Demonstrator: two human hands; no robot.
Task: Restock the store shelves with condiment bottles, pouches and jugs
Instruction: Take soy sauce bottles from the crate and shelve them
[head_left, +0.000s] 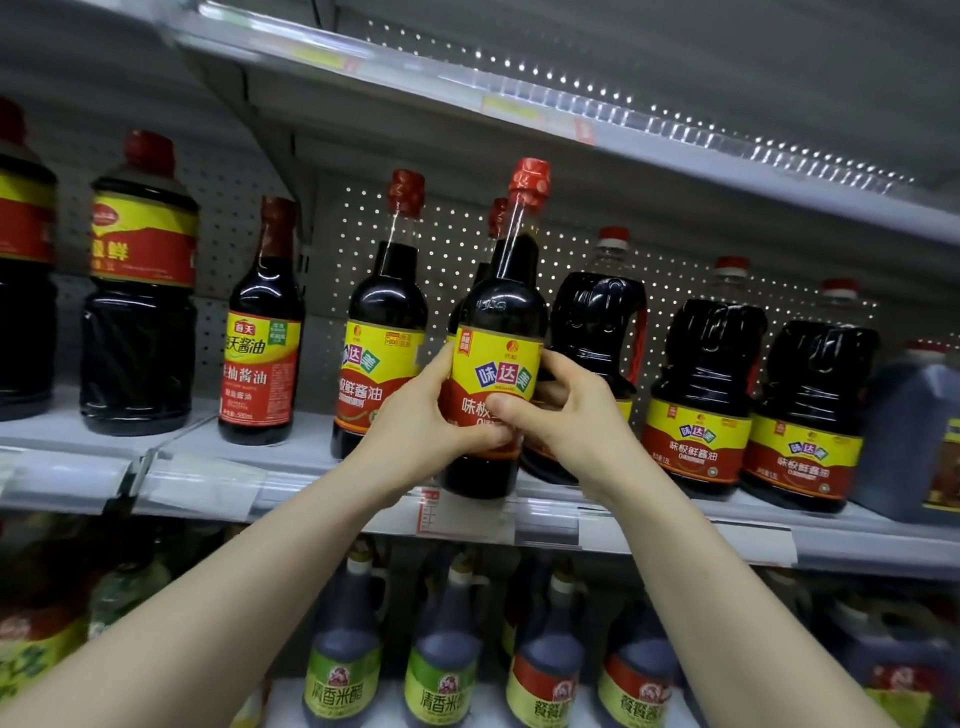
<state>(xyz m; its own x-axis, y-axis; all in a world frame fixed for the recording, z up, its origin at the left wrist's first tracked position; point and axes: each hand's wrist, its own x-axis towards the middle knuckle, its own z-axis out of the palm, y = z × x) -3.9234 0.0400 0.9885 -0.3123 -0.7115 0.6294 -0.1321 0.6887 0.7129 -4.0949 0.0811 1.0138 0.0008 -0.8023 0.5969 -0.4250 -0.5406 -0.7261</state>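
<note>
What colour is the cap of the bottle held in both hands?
Red, on the held bottle in the head view.

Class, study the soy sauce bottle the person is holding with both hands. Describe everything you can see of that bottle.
The held bottle is tall, dark and glossy, apparently glass or clear plastic filled with dark sauce. It has a long thin neck, a red sealed cap and a yellow-and-red label with blue and green squares. It tilts slightly right, its base at the middle shelf's front edge. The left hand and right hand grip its lower body from either side.
</note>
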